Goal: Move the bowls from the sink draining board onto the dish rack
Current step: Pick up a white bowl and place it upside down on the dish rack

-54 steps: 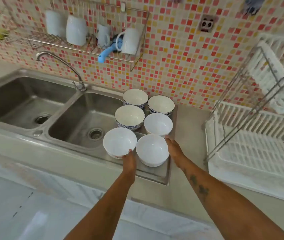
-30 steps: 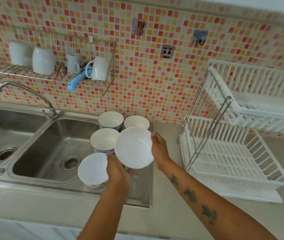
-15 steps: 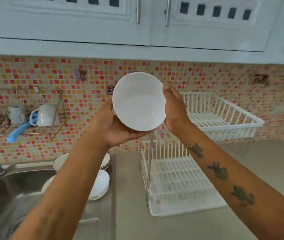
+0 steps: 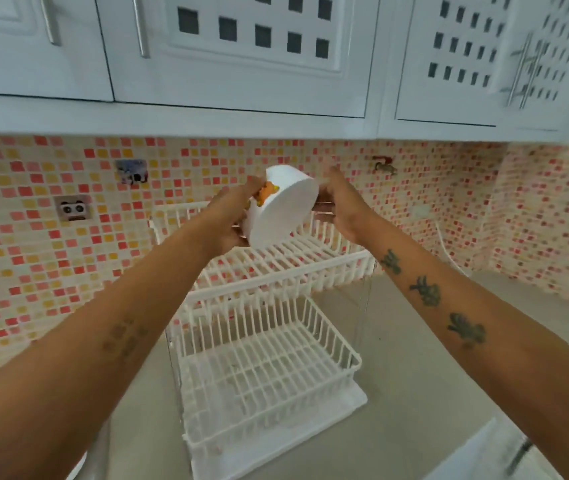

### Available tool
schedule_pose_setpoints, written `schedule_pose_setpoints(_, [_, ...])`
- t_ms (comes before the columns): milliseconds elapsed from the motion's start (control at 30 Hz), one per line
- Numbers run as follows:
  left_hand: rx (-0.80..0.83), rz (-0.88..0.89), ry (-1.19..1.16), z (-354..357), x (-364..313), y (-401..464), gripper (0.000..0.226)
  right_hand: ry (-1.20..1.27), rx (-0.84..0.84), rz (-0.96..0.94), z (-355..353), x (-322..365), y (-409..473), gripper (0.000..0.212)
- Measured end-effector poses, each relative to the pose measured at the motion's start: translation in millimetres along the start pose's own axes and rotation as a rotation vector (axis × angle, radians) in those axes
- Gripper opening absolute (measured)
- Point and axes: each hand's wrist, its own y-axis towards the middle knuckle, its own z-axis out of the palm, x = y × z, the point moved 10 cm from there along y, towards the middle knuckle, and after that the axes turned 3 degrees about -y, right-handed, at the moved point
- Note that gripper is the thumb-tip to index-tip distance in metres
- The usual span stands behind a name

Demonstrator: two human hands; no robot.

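A white bowl [image 4: 284, 206] with an orange print on its side is tipped over, its base facing me, held above the upper tier of the white two-tier dish rack [image 4: 276, 268]. My left hand [image 4: 231, 220] grips its left side and my right hand [image 4: 340, 206] holds its right side. The rack's lower tier [image 4: 265, 372] stands beneath on the counter. Both tiers hold nothing. The sink, the draining board and the other bowls are out of view.
White wall cupboards [image 4: 241, 53] hang overhead, close above the rack. A pink and orange mosaic wall [image 4: 51, 254] runs behind. The grey counter [image 4: 414, 358] extends to the right of the rack.
Both hands have carried the bowl to the right and forward over the rack's upper tier and turned it from facing me to upside down. The view has swung away from the sink.
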Motion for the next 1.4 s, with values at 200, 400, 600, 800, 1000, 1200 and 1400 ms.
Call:
schedule_pose_setpoints(200, [0.002, 0.182, 0.482, 27, 15, 62, 0.057, -0.193, 0.024, 0.178, -12, -49, 45, 0.064])
schedule_pose_setpoints(400, [0.009, 0.250, 0.718, 46, 38, 100, 0.062, -0.195, 0.032, 0.244, -16, -92, 73, 0.053])
schedule_pose_setpoints(600, [-0.003, 0.257, 0.859, 51, 54, 111, 0.069, -0.159, 0.063, 0.295, -17, -116, 90, 0.053])
schedule_pose_setpoints(800, [0.010, 0.262, 0.938, 63, 60, 114, 0.068, -0.167, 0.061, 0.324, -20, -119, 88, 0.037])
schedule_pose_setpoints(1000, [0.020, 0.232, 0.977, 72, 68, 116, 0.068, -0.250, 0.028, 0.367, -28, -129, 95, 0.039])
schedule_pose_setpoints(1200, [0.034, 0.199, 0.936, 69, 73, 114, 0.065, -0.323, 0.007, 0.389, -29, -128, 92, 0.036])
schedule_pose_setpoints(1400, [0.105, 0.027, 0.722, 57, 76, 105, 0.086, -0.486, -0.080, 0.204, -35, -103, 91, 0.046])
